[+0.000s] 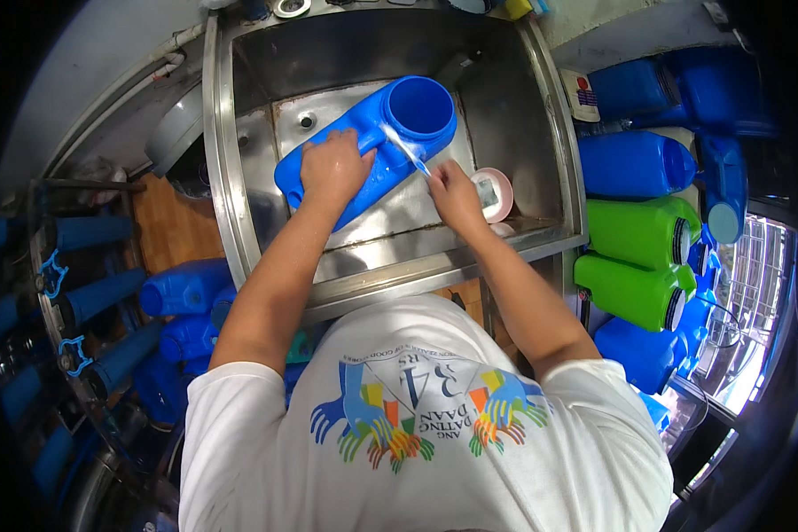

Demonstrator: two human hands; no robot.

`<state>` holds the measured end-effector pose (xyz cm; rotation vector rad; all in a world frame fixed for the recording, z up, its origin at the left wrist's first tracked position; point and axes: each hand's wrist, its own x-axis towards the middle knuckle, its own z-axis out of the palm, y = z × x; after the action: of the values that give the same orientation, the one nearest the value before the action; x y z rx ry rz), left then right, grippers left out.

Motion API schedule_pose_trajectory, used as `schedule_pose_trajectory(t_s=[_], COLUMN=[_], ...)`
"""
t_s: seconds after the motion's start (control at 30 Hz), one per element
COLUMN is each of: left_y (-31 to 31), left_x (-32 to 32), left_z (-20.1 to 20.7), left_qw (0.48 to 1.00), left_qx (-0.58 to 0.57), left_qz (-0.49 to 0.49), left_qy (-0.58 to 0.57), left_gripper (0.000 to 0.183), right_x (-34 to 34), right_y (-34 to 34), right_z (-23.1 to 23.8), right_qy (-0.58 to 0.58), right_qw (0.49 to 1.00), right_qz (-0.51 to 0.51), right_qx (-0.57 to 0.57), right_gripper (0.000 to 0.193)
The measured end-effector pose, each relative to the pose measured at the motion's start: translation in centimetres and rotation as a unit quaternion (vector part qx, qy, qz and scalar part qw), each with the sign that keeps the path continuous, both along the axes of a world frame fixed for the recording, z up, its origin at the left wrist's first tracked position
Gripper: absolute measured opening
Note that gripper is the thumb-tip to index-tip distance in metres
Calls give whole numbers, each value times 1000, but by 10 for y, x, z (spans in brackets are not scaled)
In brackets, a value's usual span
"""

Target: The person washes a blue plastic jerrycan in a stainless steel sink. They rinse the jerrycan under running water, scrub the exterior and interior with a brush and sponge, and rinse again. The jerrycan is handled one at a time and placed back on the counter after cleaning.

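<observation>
A blue plastic jug (363, 197) with a wide round mouth lies tilted in the stainless steel sink (266, 151), its mouth toward the far right. My left hand (335, 170) is closed round the jug's handle. In my right hand (454, 195) is a slim brush (405, 147) with a blue-and-white handle, like a toothbrush. Its white, foamy head touches the jug near the handle's upper end, below the neck. Right of that hand, a pink round bowl (505, 197) sits in the sink's corner with something white in it.
Green jugs (634, 232) and blue jugs (634, 165) are stacked to the right of the sink. On the left stands a metal rack (53, 293) with long blue containers, and more blue jugs (186, 288) sit below. The sink's front rim (390, 285) runs close to my body.
</observation>
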<state>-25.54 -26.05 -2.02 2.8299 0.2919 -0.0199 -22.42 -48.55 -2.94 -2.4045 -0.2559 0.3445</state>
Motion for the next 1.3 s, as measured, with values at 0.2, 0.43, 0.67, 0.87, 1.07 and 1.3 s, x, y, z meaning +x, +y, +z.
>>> schedule_pose_trajectory(t_s=[0.2,0.43,0.67,0.87,1.07,1.3], left_y=[1,3,2,2,4,4], left_x=[-3,-7,-7,-10,-9,-5], left_z=[-8,-14,-6,-12,-20,-9], left_qw=[999,996,998,999,995,998], left_qx=[-14,13,-40,-19,-14,-30], left_qz=[-1,-18,-2,-13,-23,-14], left_qy=[-38,-84,-50,-48,-96,-58], left_gripper=[42,44,44,45,40,41], right_x=[-5,17,32,27,22,17], right_y=[11,8,22,21,21,22], right_z=[-18,-30,-12,-17,-12,9], right_qy=[110,-7,117,121,24,182], right_qw=[977,998,987,991,993,974], right_qz=[-78,52,-57,-15,10,-5], right_qx=[163,25,97,-52,-115,136], right_gripper=[17,23,15,28,32,28])
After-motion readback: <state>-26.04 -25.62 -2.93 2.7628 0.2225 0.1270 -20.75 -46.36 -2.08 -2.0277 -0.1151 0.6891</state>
